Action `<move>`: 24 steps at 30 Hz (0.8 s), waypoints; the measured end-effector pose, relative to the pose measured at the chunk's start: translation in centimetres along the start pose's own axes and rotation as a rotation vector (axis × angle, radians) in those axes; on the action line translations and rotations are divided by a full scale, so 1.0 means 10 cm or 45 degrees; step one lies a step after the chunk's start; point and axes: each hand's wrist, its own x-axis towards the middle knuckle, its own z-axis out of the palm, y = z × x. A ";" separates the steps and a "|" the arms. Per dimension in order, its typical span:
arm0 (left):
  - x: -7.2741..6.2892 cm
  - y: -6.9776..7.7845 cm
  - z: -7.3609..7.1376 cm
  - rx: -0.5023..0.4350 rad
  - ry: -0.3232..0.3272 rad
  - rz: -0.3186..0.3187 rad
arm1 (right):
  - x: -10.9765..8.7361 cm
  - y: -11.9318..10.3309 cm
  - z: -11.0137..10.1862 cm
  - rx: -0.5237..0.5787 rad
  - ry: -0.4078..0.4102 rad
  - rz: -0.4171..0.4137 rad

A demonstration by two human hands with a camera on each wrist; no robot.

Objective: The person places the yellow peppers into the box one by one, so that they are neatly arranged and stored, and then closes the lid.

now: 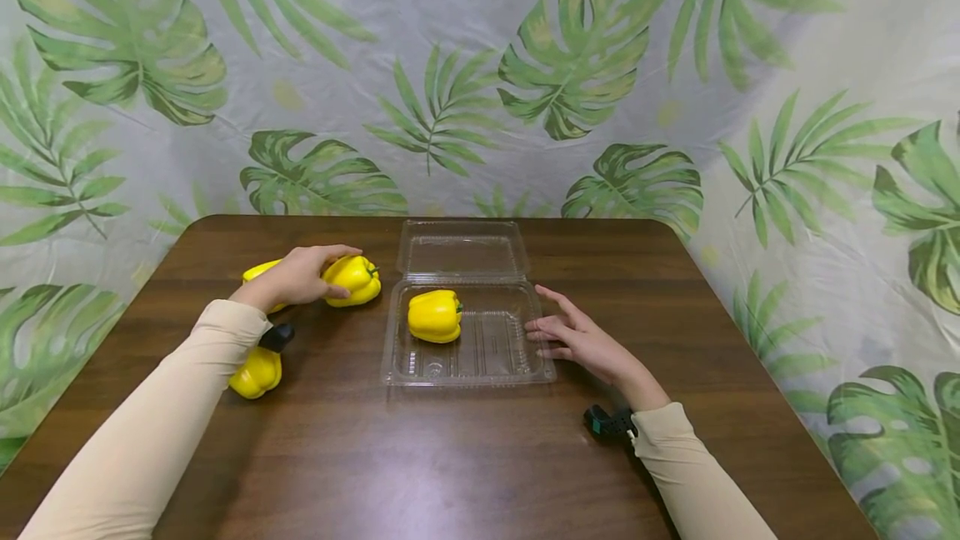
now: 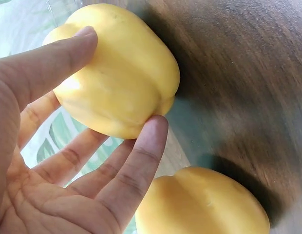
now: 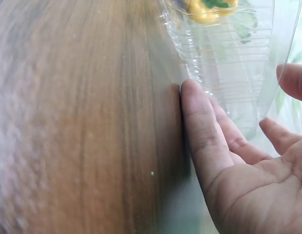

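Observation:
My left hand (image 1: 303,273) grips a yellow bell pepper (image 1: 355,281) left of a clear plastic clamshell container (image 1: 495,365). The left wrist view has the thumb on one side of that pepper (image 2: 117,68) and the fingers curled around the other. Another yellow bell pepper (image 1: 435,317) lies in the left part of the container's base, its green stem toward the right. My right hand (image 1: 581,342) is at the container's right side, fingers extended. Seen from the right wrist, these fingers (image 3: 204,122) rest along the container's ribbed wall (image 3: 229,63), with the thumb near its rim.
The container's lid (image 1: 463,250) lies folded back toward the far table edge. One more yellow pepper (image 1: 258,272) sits partly hidden behind my left hand, and another (image 1: 257,373) lies under the left wrist. The brown wooden table (image 1: 465,457) ends at a leaf-patterned curtain (image 1: 450,65).

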 end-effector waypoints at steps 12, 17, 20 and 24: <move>0.04 0.10 -0.07 0.011 0.065 0.080 | 0.02 0.05 0.04 0.015 0.051 -0.052; 0.05 0.18 -0.14 -0.042 0.093 0.067 | 0.01 0.03 0.05 0.030 0.056 -0.061; 0.06 0.22 -0.18 -0.066 0.111 0.062 | 0.01 0.04 0.06 0.025 0.059 -0.062; 0.08 0.27 -0.19 -0.068 0.123 0.079 | 0.01 0.05 0.06 0.004 0.069 -0.053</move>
